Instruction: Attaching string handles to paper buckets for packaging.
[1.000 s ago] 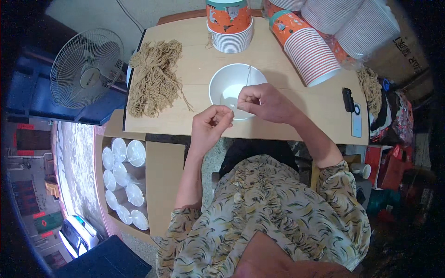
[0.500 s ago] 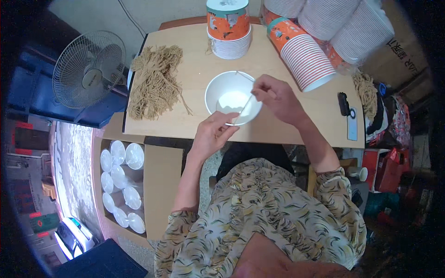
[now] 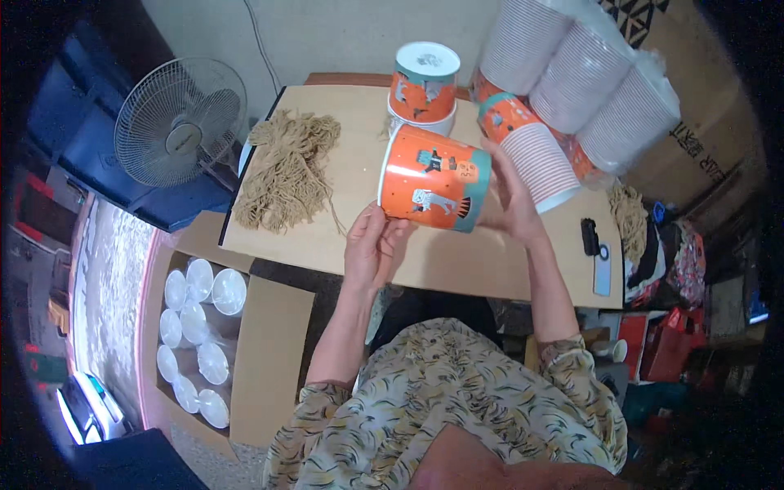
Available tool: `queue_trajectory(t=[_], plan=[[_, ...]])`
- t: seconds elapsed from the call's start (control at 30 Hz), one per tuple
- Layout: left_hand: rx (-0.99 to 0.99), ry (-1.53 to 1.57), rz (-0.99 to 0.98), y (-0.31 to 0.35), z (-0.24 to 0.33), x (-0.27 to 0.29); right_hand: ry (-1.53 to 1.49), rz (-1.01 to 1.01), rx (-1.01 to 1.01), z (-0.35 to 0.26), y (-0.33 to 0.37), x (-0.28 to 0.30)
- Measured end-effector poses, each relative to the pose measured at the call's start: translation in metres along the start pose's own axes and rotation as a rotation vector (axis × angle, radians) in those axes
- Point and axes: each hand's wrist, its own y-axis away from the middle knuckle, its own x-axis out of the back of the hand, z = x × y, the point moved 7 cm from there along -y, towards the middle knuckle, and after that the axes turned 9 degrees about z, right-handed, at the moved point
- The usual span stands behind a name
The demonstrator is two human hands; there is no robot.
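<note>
An orange paper cup (image 3: 435, 179) with a teal rim lies on its side in the air above the counter (image 3: 351, 237), held between both hands. The left hand (image 3: 373, 245) has its grip clamped on the cup's base edge; the right hand (image 3: 510, 196) is closed around the rim end. A bundle of tan string (image 3: 286, 167) lies to the left, and an upturned cup stack (image 3: 425, 86) stands behind.

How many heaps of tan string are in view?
2. The big tan string heap lies on the table's left part beside the fan; a smaller string bundle hangs off its right edge. More may be hidden.
</note>
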Motion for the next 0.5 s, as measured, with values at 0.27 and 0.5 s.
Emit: queue_trajectory(t=[0.27, 0.5], plan=[[0.087, 0.116, 0.018, -0.039, -0.010, -0.013, -0.305, 0.153, -0.020, -0.011, -0.024, 0.001], [0.206, 0.417, -0.354, -0.158, 0.063, -0.083, 0.425, 0.197, 0.249, -0.091, -0.141, 0.066]])
